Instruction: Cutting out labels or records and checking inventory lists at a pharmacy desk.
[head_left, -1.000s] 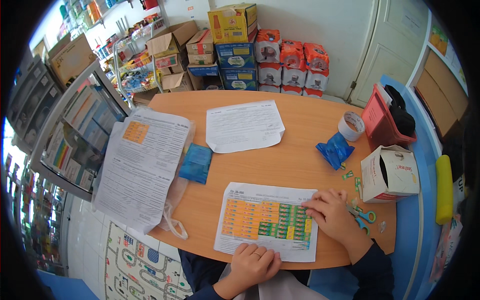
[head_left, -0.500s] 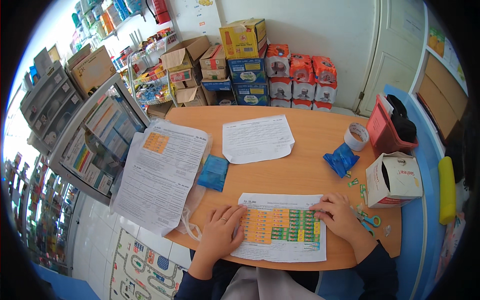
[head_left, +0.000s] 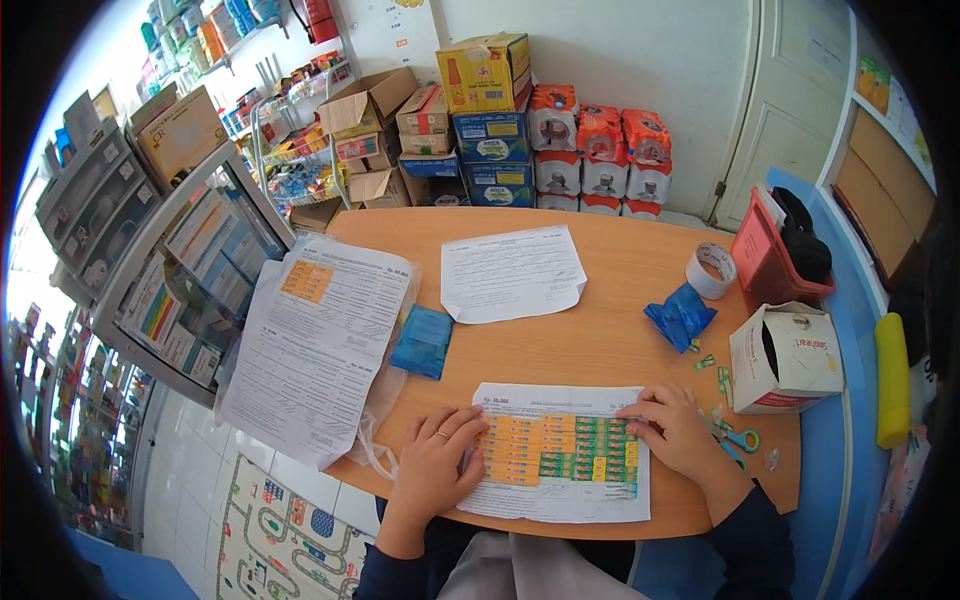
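A printed white sheet [head_left: 560, 508] lies in front of me near the table's front edge. Rows of small orange coupons [head_left: 515, 450] cover its left half, and green coupons [head_left: 600, 440] cover the right, with a few yellow and light blue ones. My left hand [head_left: 440, 465] rests on the sheet's left edge, its fingers stretched beside the orange rows. At the upper right edge lies my right hand [head_left: 678, 430], fingers bent, thumb and forefinger apart on the paper by the green rows. Neither hand shows anything gripped.
Left are more printed sheets [head_left: 320, 370] and a blue packet [head_left: 422, 342]; another sheet [head_left: 510, 275] lies ahead. Right are a crumpled blue wrapper [head_left: 682, 316], tape roll [head_left: 711, 270], white box [head_left: 788, 358], red bin [head_left: 755, 245], scissors [head_left: 742, 440] and loose green scraps [head_left: 707, 362].
The whole view has shifted very slightly. Both hands keep their places on the sheet, and nothing has been picked up or let go.
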